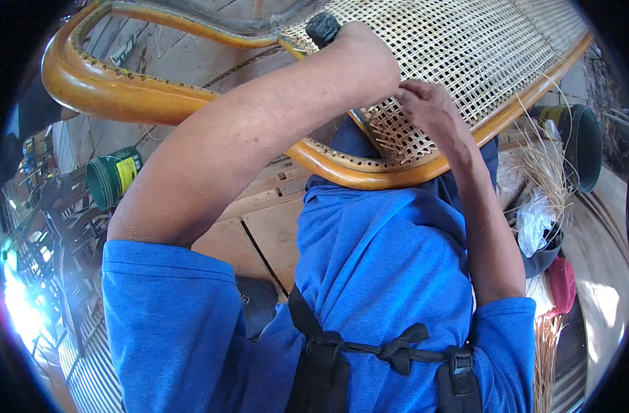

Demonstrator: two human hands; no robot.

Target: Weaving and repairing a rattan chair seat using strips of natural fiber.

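Cane panel (479, 51) | long axis: lower-left to upper-right | left grip (369, 51), right grip (430, 107): cannot tell

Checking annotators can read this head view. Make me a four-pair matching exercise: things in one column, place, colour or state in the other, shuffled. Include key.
Things
1. Right hand
2. Wooden frame
3. Shirt
4. Red item

Descriptions
A. Plain blue, short-sleeved
B. Toward the picture's right edge, below some whitish plastic
C. At the cane mesh, fingers bent
D. Glossy amber-brown, curved, with small holes along its inner edge

Pairs: 1-C, 2-D, 3-A, 4-B
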